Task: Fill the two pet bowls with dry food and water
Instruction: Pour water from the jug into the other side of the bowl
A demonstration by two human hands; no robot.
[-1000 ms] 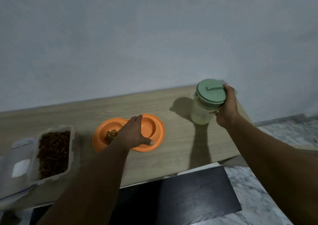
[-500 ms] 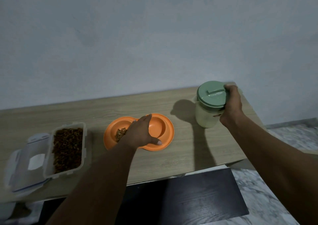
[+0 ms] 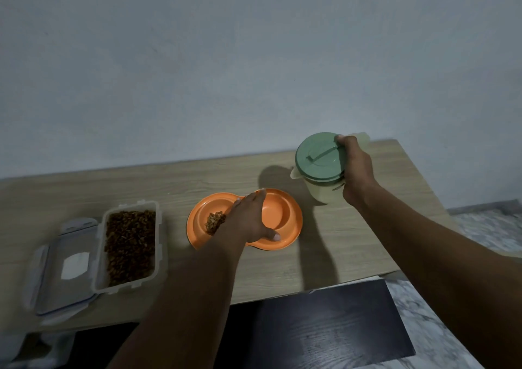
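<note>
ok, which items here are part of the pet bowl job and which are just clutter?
In use:
orange double bowl, held by left hand
kibble in its left well
green-lidded water jug, gripped by right hand
open kibble container

Lying about:
container lid
dark mat

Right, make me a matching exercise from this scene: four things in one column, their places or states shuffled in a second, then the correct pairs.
Things:
1. pitcher
2. clear food container
3. container lid
4. orange double bowl

Places or states:
A. lying flat at the far left of the table
B. steadied by the left hand, kibble in its left well only
C. open, full of dry food
D. gripped by the right hand, green lid on

Pairs: 1-D, 2-C, 3-A, 4-B
</note>
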